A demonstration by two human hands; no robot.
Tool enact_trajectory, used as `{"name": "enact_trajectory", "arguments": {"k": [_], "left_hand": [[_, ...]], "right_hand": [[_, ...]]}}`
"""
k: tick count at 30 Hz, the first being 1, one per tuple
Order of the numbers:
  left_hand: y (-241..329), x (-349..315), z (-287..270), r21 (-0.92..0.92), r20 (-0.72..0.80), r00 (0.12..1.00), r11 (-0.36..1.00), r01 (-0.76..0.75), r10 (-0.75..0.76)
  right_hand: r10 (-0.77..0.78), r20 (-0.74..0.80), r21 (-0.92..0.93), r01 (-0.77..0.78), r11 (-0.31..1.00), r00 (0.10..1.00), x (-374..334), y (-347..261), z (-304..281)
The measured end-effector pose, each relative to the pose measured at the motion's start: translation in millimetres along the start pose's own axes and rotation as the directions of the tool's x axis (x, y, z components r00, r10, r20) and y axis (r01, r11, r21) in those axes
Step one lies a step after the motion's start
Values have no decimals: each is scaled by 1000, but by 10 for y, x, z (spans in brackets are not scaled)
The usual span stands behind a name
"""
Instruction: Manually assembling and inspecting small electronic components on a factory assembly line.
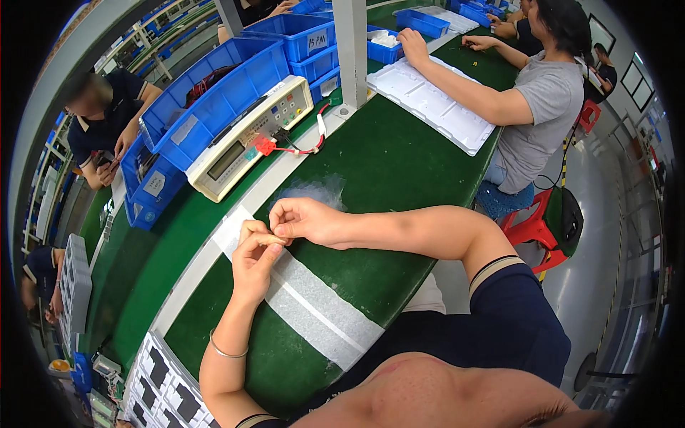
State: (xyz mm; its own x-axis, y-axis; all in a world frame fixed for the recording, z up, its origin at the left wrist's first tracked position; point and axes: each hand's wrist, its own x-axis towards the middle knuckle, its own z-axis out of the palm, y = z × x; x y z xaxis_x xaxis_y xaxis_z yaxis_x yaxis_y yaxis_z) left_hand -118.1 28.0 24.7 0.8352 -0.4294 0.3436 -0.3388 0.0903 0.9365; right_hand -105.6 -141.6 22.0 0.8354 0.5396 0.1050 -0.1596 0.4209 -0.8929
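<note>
Both hands meet above a white strip (pixel 321 314) lying across the green table (pixel 371 278). The fingers of the left hand (pixel 255 264) are curled, thumb and index tips drawn close together; those of the right hand (pixel 310 220) bend down to meet them, its thumb near its index finger. The two sets of fingertips are touching or nearly so, and I cannot tell whether they pinch anything small between them. Clear plastic (pixel 325 187) lies just beyond the right hand. Farther off, a meter (pixel 250 139) with a red plug (pixel 265 146) stands beside blue bins (pixel 221 107).
</note>
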Motion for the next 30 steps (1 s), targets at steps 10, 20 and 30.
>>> {"name": "enact_trajectory", "arguments": {"k": [10, 20, 30], "left_hand": [[261, 62, 5, 145, 25, 960, 949, -278, 278], [-34, 35, -90, -88, -253, 967, 996, 15, -37], [-129, 51, -118, -18, -132, 986, 995, 98, -99]], "right_hand": [[118, 244, 336, -198, 921, 962, -233, 31, 475], [149, 74, -112, -141, 984, 986, -87, 52, 151], [106, 45, -234, -93, 968, 993, -25, 43, 15]]}}
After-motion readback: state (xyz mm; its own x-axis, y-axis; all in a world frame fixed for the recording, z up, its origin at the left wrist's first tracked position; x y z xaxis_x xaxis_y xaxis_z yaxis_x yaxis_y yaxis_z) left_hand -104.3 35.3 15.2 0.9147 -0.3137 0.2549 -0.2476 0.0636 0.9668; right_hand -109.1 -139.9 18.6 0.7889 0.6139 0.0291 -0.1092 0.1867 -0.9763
